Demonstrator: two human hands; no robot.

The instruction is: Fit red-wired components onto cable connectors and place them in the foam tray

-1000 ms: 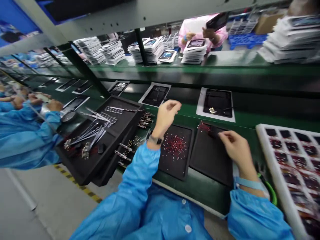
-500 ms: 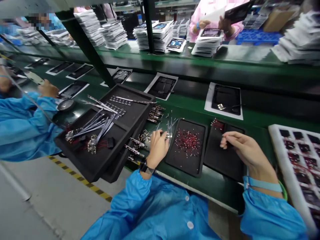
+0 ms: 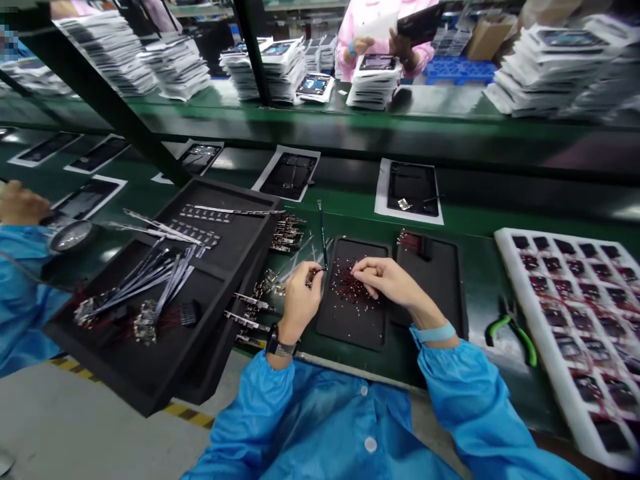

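My left hand (image 3: 299, 297) is closed in a pinch on a long thin flex strip (image 3: 321, 233) that stands up from its fingertips, at the left edge of a small black tray (image 3: 353, 327). My right hand (image 3: 385, 280) rests over the same tray, fingertips pinched among a scatter of tiny red parts (image 3: 345, 287). What the right fingers hold is too small to make out. A second black tray (image 3: 443, 267) lies just to the right, with a small red-wired part (image 3: 415, 241) at its far corner.
Large stacked black trays (image 3: 165, 313) of flex cables jut over the bench edge at left. A white compartment tray (image 3: 575, 320) and green-handled pliers (image 3: 510, 327) lie at right. Black panels on white sheets ride the conveyor (image 3: 410, 190). A co-worker's blue sleeve (image 3: 20, 293) is at far left.
My left hand came down from above the bench, picked a thin strip from the loose parts and lifted it. My right hand moved left from the right tray onto the red parts.
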